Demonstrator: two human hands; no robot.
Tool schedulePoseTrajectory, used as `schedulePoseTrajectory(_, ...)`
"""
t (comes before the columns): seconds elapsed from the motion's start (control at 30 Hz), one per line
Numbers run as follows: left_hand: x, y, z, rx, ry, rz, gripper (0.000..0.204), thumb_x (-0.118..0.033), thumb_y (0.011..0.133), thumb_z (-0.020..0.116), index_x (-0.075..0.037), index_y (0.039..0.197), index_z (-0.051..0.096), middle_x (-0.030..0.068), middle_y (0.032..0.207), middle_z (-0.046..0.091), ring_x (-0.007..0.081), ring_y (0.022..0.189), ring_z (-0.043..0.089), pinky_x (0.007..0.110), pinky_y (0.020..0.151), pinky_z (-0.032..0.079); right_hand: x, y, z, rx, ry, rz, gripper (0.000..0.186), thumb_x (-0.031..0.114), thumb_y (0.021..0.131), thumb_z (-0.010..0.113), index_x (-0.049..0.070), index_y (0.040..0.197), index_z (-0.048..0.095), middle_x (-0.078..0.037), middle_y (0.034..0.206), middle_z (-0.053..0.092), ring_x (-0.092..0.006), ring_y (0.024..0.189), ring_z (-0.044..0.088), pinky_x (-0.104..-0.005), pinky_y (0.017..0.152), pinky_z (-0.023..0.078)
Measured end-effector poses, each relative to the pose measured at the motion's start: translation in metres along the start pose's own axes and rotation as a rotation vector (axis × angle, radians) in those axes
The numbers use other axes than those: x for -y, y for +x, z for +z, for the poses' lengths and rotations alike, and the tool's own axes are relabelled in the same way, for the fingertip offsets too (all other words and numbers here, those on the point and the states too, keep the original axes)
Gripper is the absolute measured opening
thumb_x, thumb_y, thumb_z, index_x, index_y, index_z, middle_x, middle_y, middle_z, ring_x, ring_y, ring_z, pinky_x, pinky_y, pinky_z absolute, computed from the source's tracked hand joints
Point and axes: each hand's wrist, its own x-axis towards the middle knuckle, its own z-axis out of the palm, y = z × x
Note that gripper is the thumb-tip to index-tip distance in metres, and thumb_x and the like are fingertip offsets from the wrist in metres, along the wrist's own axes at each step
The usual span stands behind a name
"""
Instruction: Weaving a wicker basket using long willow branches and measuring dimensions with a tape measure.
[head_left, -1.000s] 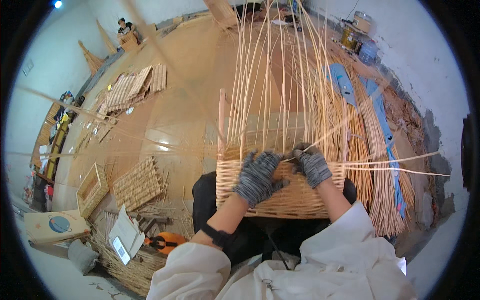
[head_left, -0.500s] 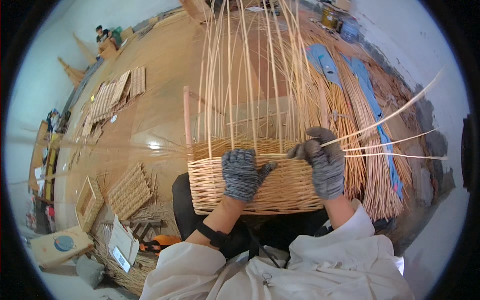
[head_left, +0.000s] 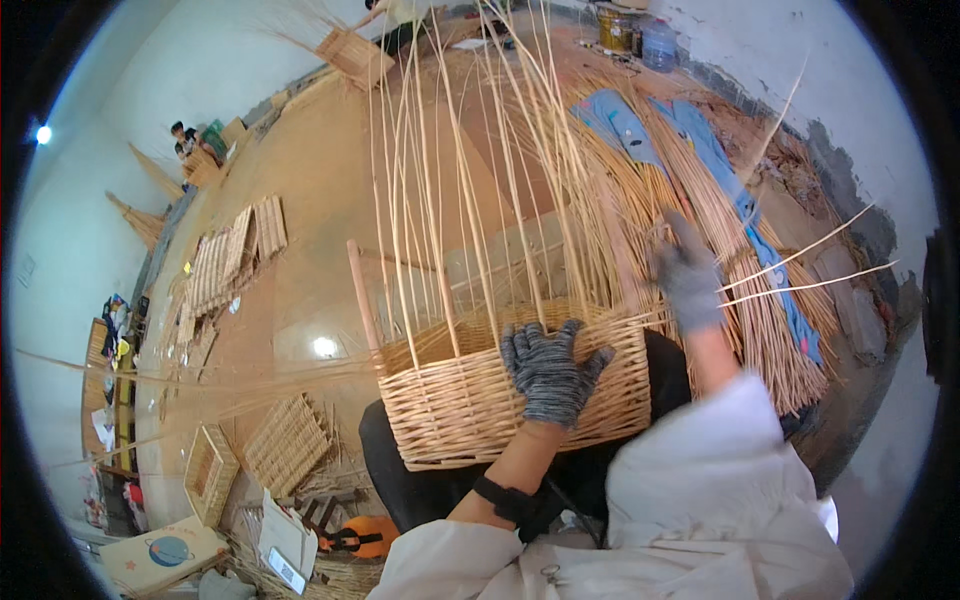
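Observation:
A partly woven wicker basket (head_left: 465,420) rests across the person's dark-clad lap, with long upright canes (head_left: 455,150) standing out of it. My left hand (head_left: 550,370), in a grey marled glove, lies on the front wall at the rim, fingers spread across the top edge. Off the basket's right end is my right hand (head_left: 688,280), raised and smeared by motion, near loose canes (head_left: 820,240) sticking out sideways; whether it holds one I cannot tell.
Bundled canes (head_left: 760,370) and blue fabric (head_left: 620,130) lie at the right. Woven panels (head_left: 230,260), a rectangular tray (head_left: 210,480) and an orange-handled tool (head_left: 368,537) lie at the left. Co-workers (head_left: 188,145) are at the back, beside paler wickerwork. Buckets (head_left: 615,35) stand against the wall.
My right hand has risen and moved rightward from the rim, blurring. My left hand sits farther right along the rim. The view has shifted, and another person shows at the top.

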Motion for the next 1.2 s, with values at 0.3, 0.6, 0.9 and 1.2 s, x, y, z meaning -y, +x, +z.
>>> schedulePoseTrajectory(0.3, 0.046, -0.029, -0.013, -0.392, -0.36, 0.166, 0.049, -0.039, 0.075, 0.059, -0.006, 0.11, 0.051, 0.0234, 0.119, 0.04, 0.0352, 0.115, 0.035, 0.046, 0.098, 0.023, -0.012, -0.04, -0.021, 0.11, -0.365, -0.292, 0.028, 0.008, 0.08, 0.055, 0.003, 0.108, 0.054, -0.01, 0.099, 0.058, -0.0182, 0.084, 0.056, -0.026, 0.074, 0.045)
schedulePoseTrajectory(0.6, 0.193, -0.064, -0.007, -0.467, -0.842, -0.325, 0.041, -0.008, 0.077, 0.063, 0.006, 0.112, 0.046, 0.0132, 0.104, 0.054, 0.0183, 0.095, 0.051, 0.028, 0.084, 0.042, -0.026, -0.046, 0.265, 1.11, -1.553, -1.063, 0.012, 0.014, 0.074, 0.056, 0.01, 0.084, 0.063, -0.007, 0.08, 0.061, -0.0249, 0.079, 0.057, -0.0339, 0.073, 0.043)
schedulePoseTrajectory(0.9, 0.198, -0.059, -0.012, -0.389, -1.008, -0.399, 0.039, -0.009, 0.075, 0.065, 0.005, 0.106, 0.047, 0.014, 0.102, 0.054, 0.02, 0.092, 0.052, 0.029, 0.083, 0.042, -0.029, 0.029, 0.323, 1.364, -1.777, -1.016, 0.012, 0.018, 0.073, 0.057, 0.013, 0.08, 0.065, -0.007, 0.077, 0.063, -0.0247, 0.072, 0.058, -0.0336, 0.065, 0.044)
schedulePoseTrajectory(1.2, 0.174, -0.056, -0.039, -0.42, -0.987, -0.406, 0.031, -0.002, 0.075, 0.063, 0.003, 0.102, 0.05, 0.0129, 0.1, 0.055, 0.0198, 0.091, 0.052, 0.029, 0.08, 0.044, -0.02, -0.018, 0.147, 1.25, -1.274, -0.974, 0.035, 0.018, 0.073, 0.054, 0.013, 0.107, 0.056, -0.009, 0.082, 0.061, -0.0253, 0.072, 0.059, -0.0371, 0.063, 0.046)
